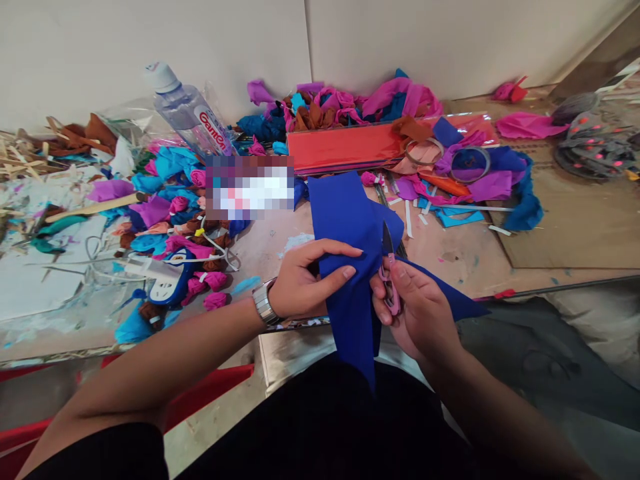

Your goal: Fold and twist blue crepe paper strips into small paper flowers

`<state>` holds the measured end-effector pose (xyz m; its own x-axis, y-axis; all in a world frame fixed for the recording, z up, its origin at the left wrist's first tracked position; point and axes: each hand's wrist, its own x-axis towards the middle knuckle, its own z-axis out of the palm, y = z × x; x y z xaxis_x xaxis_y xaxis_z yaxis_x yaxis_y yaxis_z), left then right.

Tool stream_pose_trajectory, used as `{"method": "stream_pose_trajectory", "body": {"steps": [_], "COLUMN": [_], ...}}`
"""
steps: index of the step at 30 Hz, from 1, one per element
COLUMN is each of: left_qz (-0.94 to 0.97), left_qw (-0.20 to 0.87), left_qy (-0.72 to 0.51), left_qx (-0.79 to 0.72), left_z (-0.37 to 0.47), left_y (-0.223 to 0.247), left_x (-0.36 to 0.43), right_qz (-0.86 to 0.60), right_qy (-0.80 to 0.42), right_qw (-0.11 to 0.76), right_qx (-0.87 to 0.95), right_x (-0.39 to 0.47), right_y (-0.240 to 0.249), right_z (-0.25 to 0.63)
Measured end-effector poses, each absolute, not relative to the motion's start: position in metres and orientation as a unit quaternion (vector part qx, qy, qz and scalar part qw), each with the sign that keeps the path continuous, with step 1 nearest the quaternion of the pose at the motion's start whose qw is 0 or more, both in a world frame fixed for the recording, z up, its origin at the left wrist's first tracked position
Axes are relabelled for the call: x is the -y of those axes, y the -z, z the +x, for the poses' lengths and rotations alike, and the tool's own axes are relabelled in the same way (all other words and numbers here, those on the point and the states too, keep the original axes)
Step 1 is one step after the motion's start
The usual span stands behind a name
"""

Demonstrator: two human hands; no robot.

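A sheet of deep blue crepe paper (345, 213) hangs over the table's front edge, with a pointed end below and another strip off to the right. My left hand (307, 277), wearing a metal watch (265, 303), pinches the sheet between thumb and fingers. In my right hand (423, 303) are small scissors with pink handles (391, 293). Their dark blade (387, 239) points away from me and lies against the blue paper. How far the blades are apart cannot be made out.
A clear bottle (185, 110) stands behind a blurred patch. Left lie crumpled paper pieces, a cable and a blue-white power socket (170, 277). Behind are a red paper pack (340, 148) and tape rolls (470, 163). A cardboard sheet (575, 227) lies right.
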<state>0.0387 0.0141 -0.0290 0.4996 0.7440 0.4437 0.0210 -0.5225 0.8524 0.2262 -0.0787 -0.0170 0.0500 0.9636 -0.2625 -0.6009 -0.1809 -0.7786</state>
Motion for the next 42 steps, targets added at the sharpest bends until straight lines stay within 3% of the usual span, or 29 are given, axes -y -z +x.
{"method": "stream_pose_trajectory", "body": {"steps": [14, 25, 42], "left_qz": [0.663, 0.703, 0.702], "left_qw": [0.566, 0.5, 0.503], "left_qy": [-0.407, -0.43, -0.428], "left_qx": [-0.274, -0.268, -0.266], "left_z": [0.037, 0.038, 0.038], "left_y": [0.04, 0.035, 0.036], "left_x": [-0.026, -0.024, -0.023], "right_qz": [-0.393, -0.398, -0.399], "right_qy": [-0.661, -0.665, -0.66], "right_qw": [0.594, 0.59, 0.59], "right_qx": [0.237, 0.227, 0.237], "right_x": [0.083, 0.084, 0.081], "right_y": [0.021, 0.021, 0.021], "right_z": [0.225, 0.224, 0.224]}}
